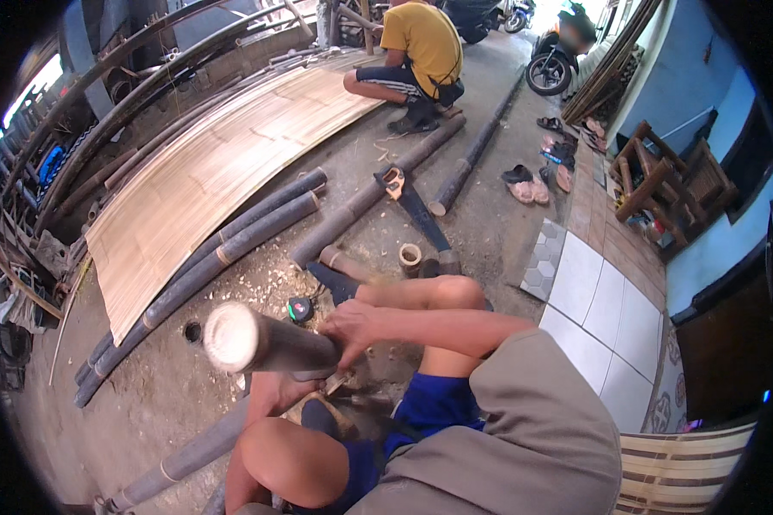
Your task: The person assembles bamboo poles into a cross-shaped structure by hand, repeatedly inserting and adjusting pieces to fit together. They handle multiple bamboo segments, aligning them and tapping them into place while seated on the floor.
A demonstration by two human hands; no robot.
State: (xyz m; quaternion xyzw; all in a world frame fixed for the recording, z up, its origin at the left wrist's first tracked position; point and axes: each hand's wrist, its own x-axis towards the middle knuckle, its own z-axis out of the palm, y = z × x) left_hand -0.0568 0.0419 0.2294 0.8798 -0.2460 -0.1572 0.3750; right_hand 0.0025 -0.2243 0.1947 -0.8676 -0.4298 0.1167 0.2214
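Near the middle, one dark bamboo piece (pixel 292 345), pale end left; person's right hand (pixel 349 328) curled round its right end, left hand (pixel 277 395) just below, its grip I can't tell. Farther: one tape measure (pixel 300 309), one handsaw (pixel 420 216), one bamboo sheet (pixel 232 154) left, one yellow-shirted co-worker (pixel 423 47).

The head-worn fisheye camera is looking steeply down from close above the wearer's bare knees (pixel 294 463) and is also taking in the concrete floor (pixel 489 236) ahead, as far as parked motorcycles (pixel 548 75).
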